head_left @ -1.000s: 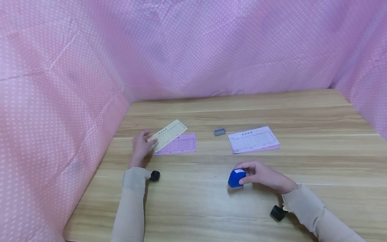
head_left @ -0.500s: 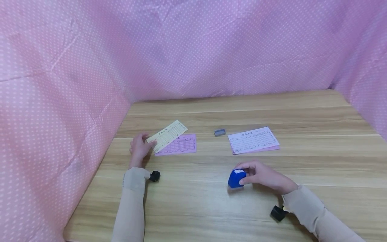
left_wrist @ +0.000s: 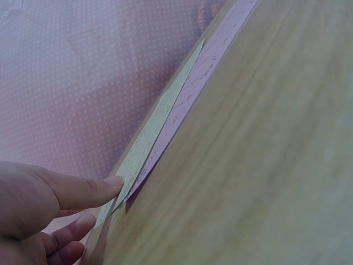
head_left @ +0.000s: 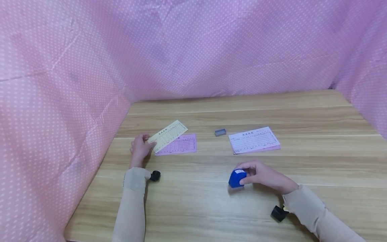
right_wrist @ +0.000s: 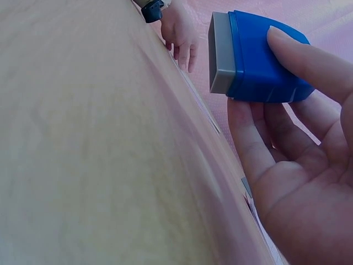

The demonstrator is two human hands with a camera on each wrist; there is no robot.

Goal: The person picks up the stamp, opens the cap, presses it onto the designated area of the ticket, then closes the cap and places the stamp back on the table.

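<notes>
Presently — left hand (head_left: 140, 148): at the near left end of the yellow slip (head_left: 168, 135); thumb laid on the printed face, other fingers bent at the edge — slip end held between them.
Yellow slip: slanted across the left pink slip (head_left: 185, 144), covering its upper left part; both on the wooden table (head_left: 193, 205).
Right hand (head_left: 263, 175): thumb and fingers clamped on the sides of the blue stamp (right_wrist: 262, 58); white label on its upper end.
Blue stamp: upright, gray end down; just above the table, nearer the person than the slips.
White slip (head_left: 254, 139): on the right, beyond the stamp; overlaps the right pink slip (head_left: 273, 148), whose lower edge shows.
Gray cap (head_left: 220, 132): small, shallow, open side up; between the two slip pairs, near the white slip.
Sleeves: beige, on both forearms; a black camera (head_left: 155, 175) at the left wrist, another black camera (head_left: 278, 213) at the right.
Backdrop: pink dotted cloth (head_left: 211, 50) behind the table and at both sides.
</notes>
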